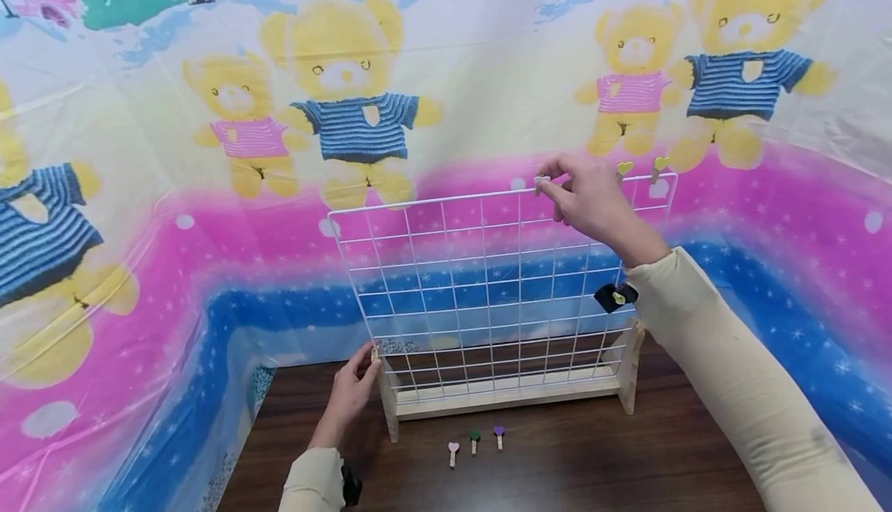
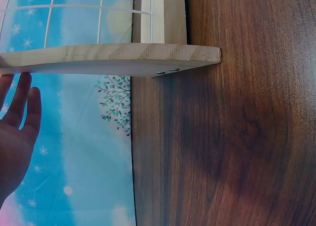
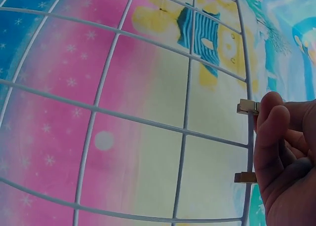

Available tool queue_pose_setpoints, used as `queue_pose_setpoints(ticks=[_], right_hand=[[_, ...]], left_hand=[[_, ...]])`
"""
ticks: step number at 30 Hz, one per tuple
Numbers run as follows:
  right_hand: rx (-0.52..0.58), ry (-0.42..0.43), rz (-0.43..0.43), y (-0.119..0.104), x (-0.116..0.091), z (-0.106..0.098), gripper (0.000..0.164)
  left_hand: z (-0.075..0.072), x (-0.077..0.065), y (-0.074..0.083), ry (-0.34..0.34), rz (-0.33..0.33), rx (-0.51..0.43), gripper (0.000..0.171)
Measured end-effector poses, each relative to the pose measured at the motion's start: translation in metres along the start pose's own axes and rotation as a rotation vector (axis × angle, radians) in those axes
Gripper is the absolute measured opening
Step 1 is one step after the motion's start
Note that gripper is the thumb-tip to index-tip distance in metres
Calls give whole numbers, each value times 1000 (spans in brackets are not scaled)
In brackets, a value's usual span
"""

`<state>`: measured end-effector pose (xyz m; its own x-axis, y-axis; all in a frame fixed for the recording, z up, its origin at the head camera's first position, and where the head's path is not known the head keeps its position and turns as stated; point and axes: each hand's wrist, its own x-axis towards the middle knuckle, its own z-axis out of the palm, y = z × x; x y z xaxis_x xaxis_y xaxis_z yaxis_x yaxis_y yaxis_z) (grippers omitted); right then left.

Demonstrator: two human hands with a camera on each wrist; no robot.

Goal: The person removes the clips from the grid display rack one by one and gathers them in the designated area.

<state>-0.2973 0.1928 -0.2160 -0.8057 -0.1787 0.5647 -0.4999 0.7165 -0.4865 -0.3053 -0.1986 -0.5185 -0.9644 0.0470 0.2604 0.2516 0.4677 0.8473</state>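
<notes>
A white wire grid (image 1: 446,202) stands upright in a wooden stand (image 1: 509,397). At its top wire my right hand (image 1: 585,198) pinches a small wooden clothespin (image 3: 247,106) between thumb and fingers; a whitish top (image 1: 541,180) shows at the fingertips. The clothespin's jaws reach over the wire in the right wrist view. Another clothespin (image 3: 245,177) sits on the same wire, partly hidden by the hand. My left hand (image 1: 351,388) holds the upper end of the stand's left leg (image 2: 143,53), with its thumb hidden in the left wrist view.
Two clothespins with yellow hearts (image 1: 625,168) (image 1: 660,164) stand on the top wire at right. On the brown table (image 1: 557,465), before the stand, lie clothespins with a pink heart (image 1: 454,450), a green heart (image 1: 475,438) and a purple heart (image 1: 499,433). A bear-printed cloth (image 1: 488,109) hangs behind.
</notes>
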Motion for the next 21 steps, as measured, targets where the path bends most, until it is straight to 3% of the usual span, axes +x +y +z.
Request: queue_pose_setpoints(ticks=[21], right_hand=[[193, 77, 24, -4, -4, -1, 17]], left_hand=[[0, -1, -1, 0, 12, -14, 42]])
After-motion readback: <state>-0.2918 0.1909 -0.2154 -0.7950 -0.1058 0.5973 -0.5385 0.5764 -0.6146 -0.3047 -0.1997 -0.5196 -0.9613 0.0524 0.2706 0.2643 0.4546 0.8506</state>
